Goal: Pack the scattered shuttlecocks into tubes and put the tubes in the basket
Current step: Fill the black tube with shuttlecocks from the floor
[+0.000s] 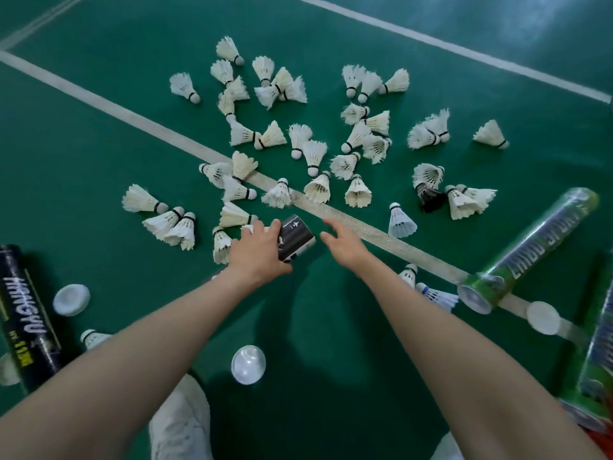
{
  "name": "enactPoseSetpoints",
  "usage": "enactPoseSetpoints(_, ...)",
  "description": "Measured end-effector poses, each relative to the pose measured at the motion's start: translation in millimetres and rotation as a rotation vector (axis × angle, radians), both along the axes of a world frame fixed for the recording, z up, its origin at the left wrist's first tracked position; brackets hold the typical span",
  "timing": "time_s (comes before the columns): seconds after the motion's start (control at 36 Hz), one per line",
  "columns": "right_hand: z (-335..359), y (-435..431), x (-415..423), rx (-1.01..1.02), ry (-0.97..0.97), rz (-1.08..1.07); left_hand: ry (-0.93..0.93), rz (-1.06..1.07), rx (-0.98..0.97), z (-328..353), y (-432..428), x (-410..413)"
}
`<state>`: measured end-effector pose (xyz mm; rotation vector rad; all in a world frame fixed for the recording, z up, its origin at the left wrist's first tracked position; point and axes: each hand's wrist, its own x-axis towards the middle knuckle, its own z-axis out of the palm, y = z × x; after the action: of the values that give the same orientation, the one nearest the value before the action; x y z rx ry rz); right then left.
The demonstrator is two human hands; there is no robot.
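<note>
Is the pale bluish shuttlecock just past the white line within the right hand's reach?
Probably yes: the right hand is open and empty, with only the white line between it and the shuttlecock.

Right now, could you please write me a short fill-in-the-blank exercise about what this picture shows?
1. The left hand grips a ___ tube.
2. The right hand holds ___.
3. The long tube lying across the white line is ___.
Missing words: black; nothing; green.
</note>
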<state>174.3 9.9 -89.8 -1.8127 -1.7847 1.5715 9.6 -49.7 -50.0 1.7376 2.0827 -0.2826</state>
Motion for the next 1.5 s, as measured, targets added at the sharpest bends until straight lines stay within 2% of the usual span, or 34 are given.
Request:
enactPoseSetpoints(0.08,-17.6,36.3,-18.3,0.125,-0.214,0.081,0.015,-0.009,-0.025,-12.5,22.2,-13.6)
enactPoseSetpoints(0.19,-29.1,71.1,-37.3,0.218,-0.384,0.219,0.012,-0.009,-0.035,-26.1,40.4,-24.1)
enactPoseSetpoints(0.33,-39.2,93.3,-42.1,0.159,-0.503,0.303,-0.025,-0.004,-0.065,-39.6,44.1,-33.0)
enactPoseSetpoints(0.44,-45.2,95.3,-32.0,0.296,-0.574,0.318,-0.052,0.019,-0.090,-45.8,39.7,-40.9)
enactPoseSetpoints(0.53,-40.6,85.9,-23.2,0.391,-0.490,0.281,-0.046,0.018,-0.100,-44.1,37.2,-43.0)
enactPoseSetpoints(0.69,-13.4,51.4,-2.8,0.549,-0.094,-0.097,-0.003,-0.020,-0.096,-28.0,25.0,-34.0)
enactPoseSetpoints(0.81,6.4,22.2,8.6,0.516,0.110,-0.218,0.001,-0.023,-0.065,-8.9,12.9,-23.9)
enactPoseSetpoints(0.97,51.1,-21.2,17.7,0.340,0.376,-0.301,-0.046,-0.003,0.023,30.6,-16.2,-5.8)
enactPoseSetpoints(1.08,85.8,-57.6,18.4,0.293,0.352,-0.238,-0.076,-0.023,0.101,61.8,-46.4,11.1)
enactPoseSetpoints(1.19,110.7,-83.1,15.0,0.382,0.269,-0.259,-0.096,-0.034,0.182,89.1,-72.9,22.3)
enactPoseSetpoints(1.28,131.9,-98.9,10.5,0.395,0.348,-0.294,-0.131,0.011,0.237,103.4,-87.7,23.7)
enactPoseSetpoints(1.36,148.6,-119.3,4.2,0.353,0.468,-0.177,-0.175,0.070,0.290,112.2,-97.7,22.4)
enactPoseSetpoints(1.5,139.5,-131.9,-5.4,0.208,0.441,-0.119,-0.192,0.129,0.290,111.2,-107.8,11.6)
